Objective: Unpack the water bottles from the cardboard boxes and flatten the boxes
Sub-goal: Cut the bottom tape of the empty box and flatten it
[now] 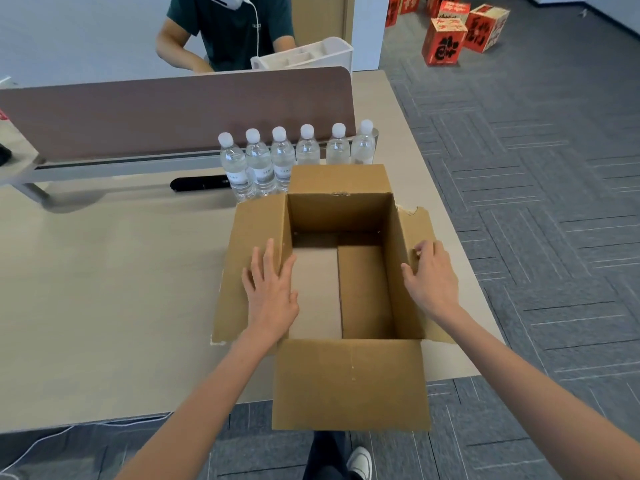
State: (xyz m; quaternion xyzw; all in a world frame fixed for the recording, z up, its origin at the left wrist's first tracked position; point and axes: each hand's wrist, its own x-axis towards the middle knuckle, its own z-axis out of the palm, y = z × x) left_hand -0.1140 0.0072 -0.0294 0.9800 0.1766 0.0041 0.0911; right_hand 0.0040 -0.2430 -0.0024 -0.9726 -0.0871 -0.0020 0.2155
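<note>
The cardboard box is sitting empty at the near right part of the desk, all four top flaps folded outward and the near flap hanging past the desk edge. Inside, two bottom panels are meeting at a seam; whether they are still fastened cannot be told. The left hand is lying with straight, spread fingers across the left flap and rim, pressing rather than gripping. The right hand is pinching the right wall's upper edge, thumb inside and fingers curled outside.

Flattening looks like the step in hand. To do it well, the person probably needs to free the bottom panels first, then push opposite corners toward each other so the walls fold along their existing creases. The torn right flap may rip further under a hard pull.

Six water bottles are standing in a row just behind the box, against the divider panel, so the collapse should be going toward the person.
</note>
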